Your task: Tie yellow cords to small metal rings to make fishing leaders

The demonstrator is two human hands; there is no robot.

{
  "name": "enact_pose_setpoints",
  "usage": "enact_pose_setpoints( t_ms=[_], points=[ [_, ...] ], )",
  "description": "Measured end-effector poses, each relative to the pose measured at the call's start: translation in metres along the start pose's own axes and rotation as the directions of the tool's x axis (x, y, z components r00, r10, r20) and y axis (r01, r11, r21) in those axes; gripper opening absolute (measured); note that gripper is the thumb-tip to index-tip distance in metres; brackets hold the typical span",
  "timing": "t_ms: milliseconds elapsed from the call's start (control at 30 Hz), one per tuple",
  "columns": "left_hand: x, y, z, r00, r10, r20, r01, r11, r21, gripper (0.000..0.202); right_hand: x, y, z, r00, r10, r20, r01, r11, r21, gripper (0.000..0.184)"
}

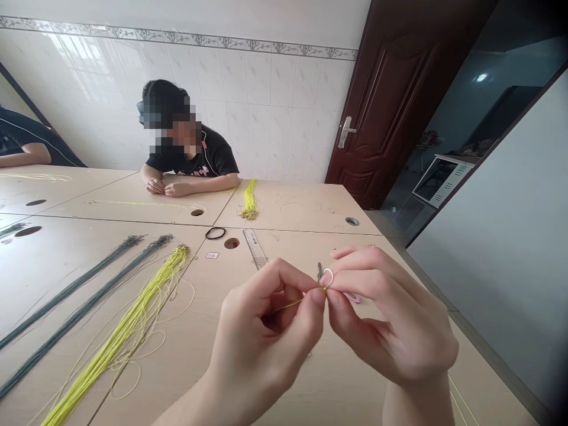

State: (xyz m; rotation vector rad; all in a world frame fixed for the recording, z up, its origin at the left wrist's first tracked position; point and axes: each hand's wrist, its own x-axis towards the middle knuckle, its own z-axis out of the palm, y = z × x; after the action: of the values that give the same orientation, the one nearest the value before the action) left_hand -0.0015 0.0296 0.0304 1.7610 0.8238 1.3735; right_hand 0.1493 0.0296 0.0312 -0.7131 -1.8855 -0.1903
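My left hand [270, 331] is closed in a pinch on a thin yellow line [288, 306], which runs back across its palm. Fingertip to fingertip with it, my right hand [390, 313] pinches a small, shiny curved hook [329, 273], its bend standing up above the fingers. Yellow line meets the hook right at the fingertips; the exact wrap there is too small to make out. Behind my hands lies a pair of scissors [319, 271], partly hidden, with a bit of pink handle [352, 297] showing under the right fingers.
Bundled yellow lines [128, 322] and dark green lines [80, 316] lie at left. Beyond my hands are a clear ruler [254, 247], a black band [215, 233] and a table hole [231, 243]. Across the table a person [190, 148] sits near another yellow bundle [250, 200].
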Motion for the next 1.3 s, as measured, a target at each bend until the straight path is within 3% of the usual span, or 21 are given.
enact_pose_setpoints(
  t_ms=[300, 533, 667, 733, 800, 867, 967, 1033, 1100, 1167, 1300],
  points=[
    [-0.001, -0.001, -0.001, 0.999, -0.034, 0.032, 0.034, 0.999, 0.003, 0.018, 0.000, -0.001, 0.001, 1.000, 0.018, 0.020, -0.018, 1.000, -0.005, 0.011],
    [0.001, -0.001, 0.001, 0.999, 0.017, -0.036, -0.016, 0.999, 0.043, 0.018, 0.000, -0.006, -0.003, 0.959, 0.278, 0.064, -0.285, 0.935, 0.213, 0.010],
    [0.002, -0.001, 0.001, 0.999, 0.021, -0.042, -0.018, 0.998, 0.060, 0.016, 0.002, -0.011, -0.002, 0.947, 0.306, 0.099, -0.322, 0.888, 0.327, 0.009],
    [0.003, 0.001, 0.001, 0.998, 0.004, -0.060, 0.002, 0.996, 0.089, 0.017, 0.002, -0.004, -0.004, 0.936, 0.333, 0.116, -0.352, 0.898, 0.265, 0.008],
    [0.003, 0.004, 0.002, 0.994, -0.020, -0.109, 0.033, 0.993, 0.116, 0.018, 0.000, 0.020, -0.008, 0.879, 0.459, 0.133, -0.472, 0.877, 0.094, 0.017],
    [0.002, 0.009, 0.004, 0.980, -0.034, -0.197, 0.058, 0.992, 0.116, 0.018, -0.010, 0.059, -0.013, 0.770, 0.634, 0.069, -0.628, 0.773, -0.090, 0.025],
    [-0.001, 0.015, 0.006, 0.953, -0.056, -0.298, 0.079, 0.995, 0.067, 0.016, -0.039, 0.126, -0.016, 0.542, 0.840, 0.026, -0.785, 0.518, -0.339, 0.023],
    [-0.003, 0.017, 0.006, 0.950, -0.078, -0.302, 0.095, 0.995, 0.043, 0.016, -0.063, 0.161, -0.013, 0.395, 0.918, 0.039, -0.804, 0.366, -0.468, 0.024],
    [-0.003, 0.017, 0.004, 0.958, -0.084, -0.274, 0.100, 0.994, 0.046, 0.017, -0.084, 0.181, -0.003, 0.292, 0.955, 0.042, -0.788, 0.266, -0.555, 0.027],
    [-0.003, 0.015, 0.001, 0.968, -0.081, -0.236, 0.096, 0.994, 0.054, 0.019, -0.099, 0.191, 0.009, 0.251, 0.967, 0.039, -0.763, 0.223, -0.607, 0.029],
    [-0.001, 0.014, -0.004, 0.988, -0.094, -0.126, 0.091, 0.996, -0.024, 0.019, -0.115, 0.195, 0.027, 0.257, 0.966, 0.032, -0.742, 0.218, -0.634, 0.031]
  ],
)
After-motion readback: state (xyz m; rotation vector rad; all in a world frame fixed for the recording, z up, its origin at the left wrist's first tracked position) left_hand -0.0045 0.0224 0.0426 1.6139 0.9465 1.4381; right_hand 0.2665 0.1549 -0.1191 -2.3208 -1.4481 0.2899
